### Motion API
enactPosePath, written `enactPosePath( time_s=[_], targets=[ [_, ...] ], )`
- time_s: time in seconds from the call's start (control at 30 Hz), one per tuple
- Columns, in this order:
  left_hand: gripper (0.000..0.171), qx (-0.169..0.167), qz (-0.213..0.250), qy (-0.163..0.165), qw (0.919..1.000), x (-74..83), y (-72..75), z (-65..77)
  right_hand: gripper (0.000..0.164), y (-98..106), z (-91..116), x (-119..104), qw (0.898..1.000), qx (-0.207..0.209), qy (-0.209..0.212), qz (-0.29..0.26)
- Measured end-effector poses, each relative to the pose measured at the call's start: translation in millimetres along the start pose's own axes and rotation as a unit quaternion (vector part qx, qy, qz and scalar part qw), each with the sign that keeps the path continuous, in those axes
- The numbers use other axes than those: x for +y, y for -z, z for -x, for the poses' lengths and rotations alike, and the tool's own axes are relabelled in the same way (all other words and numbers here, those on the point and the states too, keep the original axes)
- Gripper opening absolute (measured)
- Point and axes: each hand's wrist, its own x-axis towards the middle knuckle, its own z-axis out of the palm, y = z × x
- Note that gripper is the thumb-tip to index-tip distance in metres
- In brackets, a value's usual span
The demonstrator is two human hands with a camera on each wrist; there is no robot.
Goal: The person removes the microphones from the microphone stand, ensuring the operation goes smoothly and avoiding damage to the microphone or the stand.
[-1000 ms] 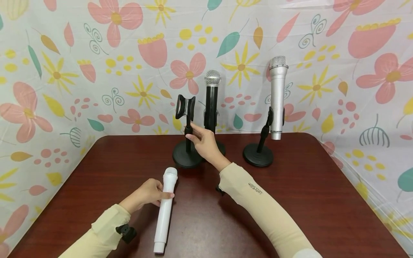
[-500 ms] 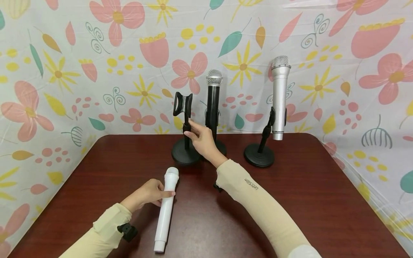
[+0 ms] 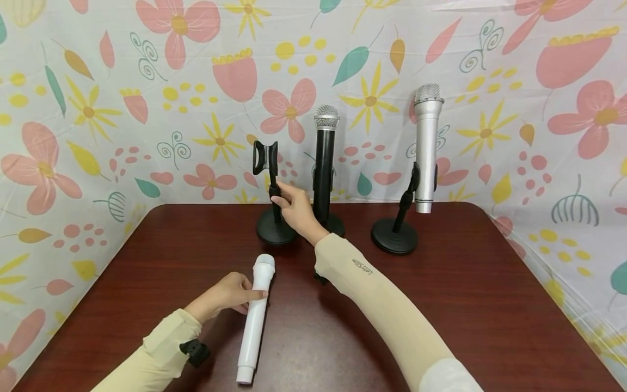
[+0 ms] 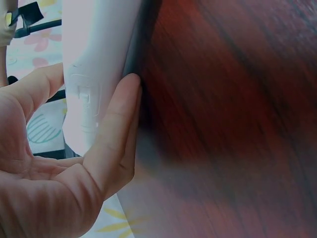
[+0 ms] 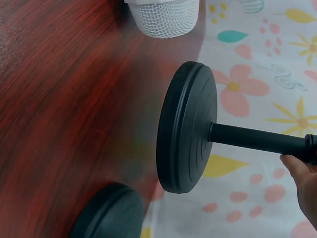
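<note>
My left hand (image 3: 227, 294) holds a white microphone (image 3: 252, 332) slanting along the near part of the table, mesh head pointing away. In the left wrist view, thumb and fingers lie on either side of its body (image 4: 99, 54), by a small switch. Farther back, my right hand (image 3: 297, 211) pinches the upright of a black microphone stand (image 3: 274, 228) just below its bare clip. The right wrist view has this stand's round base (image 5: 185, 134), with the fingers (image 5: 297, 171) on the pole and the white mesh head (image 5: 166, 20) at the top.
Right behind my right hand stands a black microphone (image 3: 324, 158) on its own stand, base partly hidden. A silver microphone (image 3: 426, 147) leans in another stand (image 3: 394, 237) farther right. The reddish-brown table (image 3: 490, 305) ends at a flower-patterned cloth (image 3: 206, 130).
My right hand has moved the black stand left and slightly back, widening its gap from the black microphone. The left hand and white microphone have barely shifted.
</note>
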Motion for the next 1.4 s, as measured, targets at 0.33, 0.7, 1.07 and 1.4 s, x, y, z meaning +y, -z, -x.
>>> enactPosePath(
  time_s=[0.33, 0.7, 1.07, 1.4],
  targets=[
    [0.032, -0.004, 0.001, 0.001, 1.0000, -2.1, 1.3, -0.2, 0.044, -17, -7, 14, 0.999, -0.001, -0.032, 0.000],
    [0.033, -0.016, -0.003, 0.007, 0.9998, 1.8, 9.5, -0.3, 0.049, -25, -5, 20, 0.996, -0.034, -0.076, 0.039],
    [0.042, -0.014, 0.022, -0.011, 0.9996, 14.6, 47.9, -14.5, 0.049, -28, -6, 21, 0.995, -0.042, -0.072, 0.061],
    [0.038, 0.033, 0.066, -0.044, 0.9963, 24.7, 75.4, -29.4, 0.048, -28, -8, 24, 0.993, -0.046, -0.087, 0.066]
  ],
)
